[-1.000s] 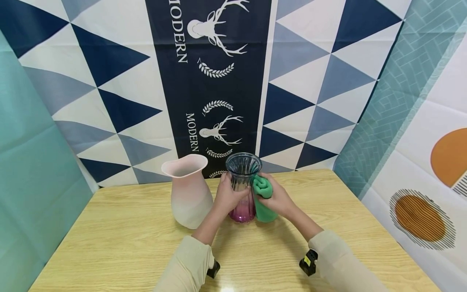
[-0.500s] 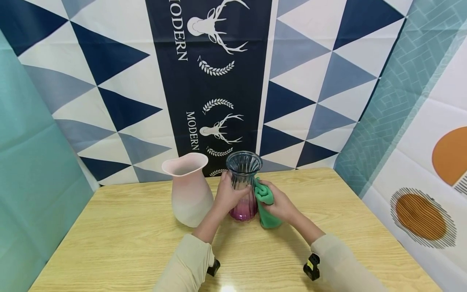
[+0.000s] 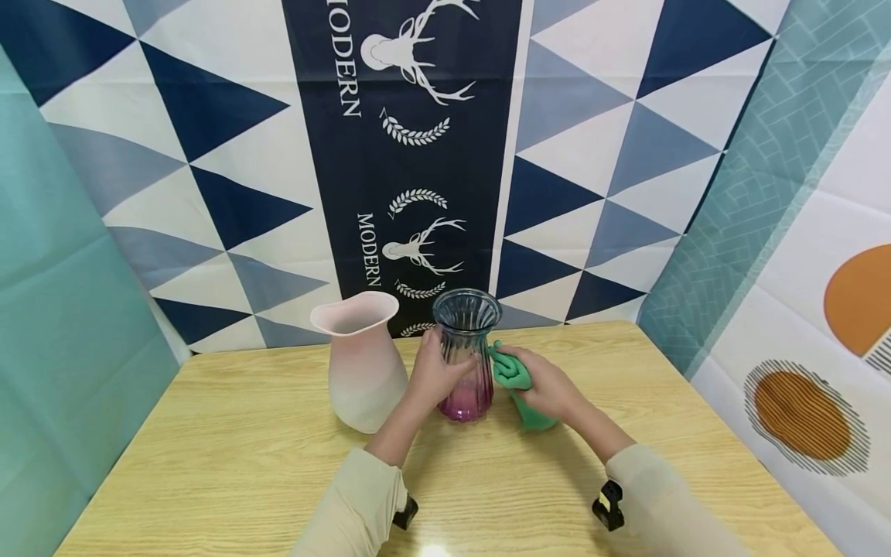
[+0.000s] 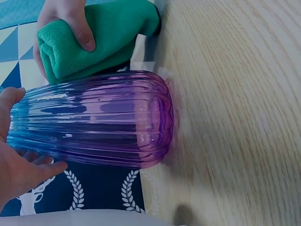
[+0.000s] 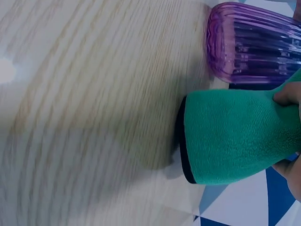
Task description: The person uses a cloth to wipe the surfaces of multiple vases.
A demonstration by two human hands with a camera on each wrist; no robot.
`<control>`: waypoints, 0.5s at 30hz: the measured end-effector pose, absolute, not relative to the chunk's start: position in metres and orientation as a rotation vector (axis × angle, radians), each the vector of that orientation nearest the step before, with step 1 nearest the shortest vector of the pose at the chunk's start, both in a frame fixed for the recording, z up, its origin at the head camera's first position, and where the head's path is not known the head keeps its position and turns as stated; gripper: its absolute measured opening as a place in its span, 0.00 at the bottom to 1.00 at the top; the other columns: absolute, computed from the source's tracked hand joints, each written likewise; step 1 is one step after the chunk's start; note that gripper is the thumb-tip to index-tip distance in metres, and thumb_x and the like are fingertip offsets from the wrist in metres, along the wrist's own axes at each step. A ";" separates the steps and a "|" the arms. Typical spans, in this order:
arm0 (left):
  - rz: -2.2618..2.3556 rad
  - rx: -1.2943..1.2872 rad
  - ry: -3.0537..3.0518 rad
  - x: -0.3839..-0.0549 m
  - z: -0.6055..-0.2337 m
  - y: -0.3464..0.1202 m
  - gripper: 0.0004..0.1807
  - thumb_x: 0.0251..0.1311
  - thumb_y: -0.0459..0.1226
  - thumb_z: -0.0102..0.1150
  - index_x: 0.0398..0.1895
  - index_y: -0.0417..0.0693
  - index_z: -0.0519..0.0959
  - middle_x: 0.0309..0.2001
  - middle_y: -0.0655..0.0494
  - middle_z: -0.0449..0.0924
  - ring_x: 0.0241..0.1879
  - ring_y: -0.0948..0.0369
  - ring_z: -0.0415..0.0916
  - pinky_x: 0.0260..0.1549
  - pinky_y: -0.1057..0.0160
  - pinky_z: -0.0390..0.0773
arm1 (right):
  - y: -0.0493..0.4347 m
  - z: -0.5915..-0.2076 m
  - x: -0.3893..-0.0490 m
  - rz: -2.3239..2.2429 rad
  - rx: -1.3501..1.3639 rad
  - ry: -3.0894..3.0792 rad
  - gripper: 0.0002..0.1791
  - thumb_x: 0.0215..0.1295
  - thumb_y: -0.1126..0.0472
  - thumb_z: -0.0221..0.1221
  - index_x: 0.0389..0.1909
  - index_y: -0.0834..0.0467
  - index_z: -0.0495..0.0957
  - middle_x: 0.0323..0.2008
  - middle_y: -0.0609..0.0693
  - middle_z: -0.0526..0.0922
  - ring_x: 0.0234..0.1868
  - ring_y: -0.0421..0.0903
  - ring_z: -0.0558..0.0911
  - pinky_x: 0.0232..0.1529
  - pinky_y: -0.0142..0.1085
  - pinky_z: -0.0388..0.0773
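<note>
A ribbed glass vase [image 3: 468, 402], blue at the flared rim and purple at the base, stands upright near the back of the table. My left hand [image 3: 433, 375] grips it below the neck, thumb on the near side. Just right of the vase, my right hand [image 3: 550, 384] holds a folded green cloth [image 3: 512, 373], its lower end hanging toward the table. In the right wrist view the cloth [image 5: 235, 136] shows a dark edge, with a gap between its hanging end and the vase [image 5: 254, 44]. In the left wrist view, the glass base [image 4: 153, 120] meets the wood.
Left of the glass vase stands a pink-and-white vase [image 3: 365, 379] with a wavy rim, close to my left forearm. The wooden table [image 3: 244, 464] ends at a patterned backdrop [image 3: 418, 170]. A small black device [image 3: 609, 504] sits at my right sleeve.
My right hand has moved right with the green cloth, whose lower end has swung away from the glass vase. My left hand keeps its grip, and both vases stay in place.
</note>
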State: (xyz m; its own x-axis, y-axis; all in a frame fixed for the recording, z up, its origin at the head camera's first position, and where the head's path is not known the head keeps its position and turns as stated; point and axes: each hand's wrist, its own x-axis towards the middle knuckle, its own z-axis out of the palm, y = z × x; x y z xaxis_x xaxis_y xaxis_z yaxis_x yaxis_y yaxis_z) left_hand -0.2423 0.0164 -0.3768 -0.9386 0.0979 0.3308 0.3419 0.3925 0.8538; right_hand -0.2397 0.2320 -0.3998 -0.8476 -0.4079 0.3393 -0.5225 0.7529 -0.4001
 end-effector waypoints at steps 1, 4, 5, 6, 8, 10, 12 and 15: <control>-1.567 -0.386 -2.424 -0.242 -0.377 0.016 0.40 0.49 0.44 0.67 0.63 0.39 0.62 0.60 0.40 0.65 0.62 0.47 0.64 0.63 0.48 0.65 | 0.233 -0.399 -0.240 0.672 0.739 -2.727 0.38 0.48 0.73 0.63 0.63 0.56 0.66 0.57 0.57 0.76 0.55 0.55 0.76 0.52 0.50 0.75; -1.558 -0.381 -2.417 -0.240 -0.378 0.014 0.40 0.50 0.45 0.67 0.63 0.39 0.61 0.60 0.41 0.65 0.61 0.47 0.65 0.61 0.48 0.67 | 0.238 -0.398 -0.239 0.527 0.754 -2.734 0.39 0.46 0.74 0.63 0.63 0.54 0.67 0.53 0.55 0.78 0.50 0.54 0.78 0.47 0.49 0.76; -1.554 -0.381 -2.413 -0.239 -0.378 0.013 0.40 0.50 0.45 0.67 0.63 0.40 0.62 0.59 0.41 0.66 0.61 0.47 0.65 0.60 0.48 0.68 | 0.239 -0.398 -0.239 0.483 0.762 -2.733 0.39 0.44 0.75 0.62 0.62 0.54 0.67 0.52 0.56 0.78 0.48 0.54 0.78 0.46 0.50 0.76; -1.550 -0.380 -2.412 -0.239 -0.378 0.013 0.39 0.50 0.45 0.67 0.63 0.40 0.62 0.59 0.42 0.66 0.60 0.46 0.65 0.60 0.48 0.68 | 0.241 -0.398 -0.238 0.437 0.768 -2.729 0.40 0.43 0.76 0.62 0.62 0.53 0.67 0.52 0.56 0.78 0.48 0.54 0.78 0.45 0.50 0.77; -1.536 -0.382 -2.414 -0.238 -0.378 0.012 0.38 0.50 0.45 0.67 0.62 0.40 0.63 0.58 0.42 0.68 0.60 0.46 0.66 0.59 0.48 0.69 | 0.244 -0.399 -0.237 0.350 0.787 -2.716 0.41 0.41 0.77 0.62 0.62 0.52 0.68 0.51 0.56 0.78 0.48 0.55 0.78 0.44 0.51 0.77; -1.525 -0.387 -2.415 -0.237 -0.378 0.010 0.37 0.51 0.45 0.67 0.61 0.39 0.64 0.57 0.42 0.68 0.59 0.46 0.66 0.58 0.49 0.69 | 0.246 -0.401 -0.237 0.264 0.801 -2.704 0.42 0.41 0.77 0.63 0.62 0.51 0.68 0.52 0.57 0.78 0.49 0.56 0.78 0.44 0.53 0.77; -1.518 -0.389 -2.422 -0.235 -0.379 0.009 0.36 0.51 0.44 0.66 0.61 0.39 0.64 0.57 0.42 0.69 0.59 0.46 0.67 0.58 0.49 0.69 | 0.248 -0.402 -0.236 0.186 0.818 -2.684 0.42 0.40 0.76 0.64 0.62 0.51 0.68 0.53 0.56 0.78 0.51 0.57 0.78 0.45 0.54 0.76; -1.522 -0.392 -2.419 -0.233 -0.379 0.007 0.36 0.52 0.43 0.66 0.62 0.39 0.64 0.59 0.42 0.68 0.59 0.46 0.67 0.59 0.50 0.69 | 0.250 -0.403 -0.236 0.109 0.842 -2.662 0.43 0.39 0.76 0.65 0.62 0.49 0.68 0.55 0.55 0.77 0.53 0.59 0.77 0.46 0.56 0.75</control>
State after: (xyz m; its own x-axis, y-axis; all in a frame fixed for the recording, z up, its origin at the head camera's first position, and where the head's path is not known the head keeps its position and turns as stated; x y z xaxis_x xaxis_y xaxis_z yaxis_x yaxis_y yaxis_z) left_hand -0.2325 0.0069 -0.3788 -0.9309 0.0901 0.3539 0.3580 0.4163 0.8358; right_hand -0.2360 0.2503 -0.4033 -0.7641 -0.5436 0.3473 -0.5702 0.8209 0.0304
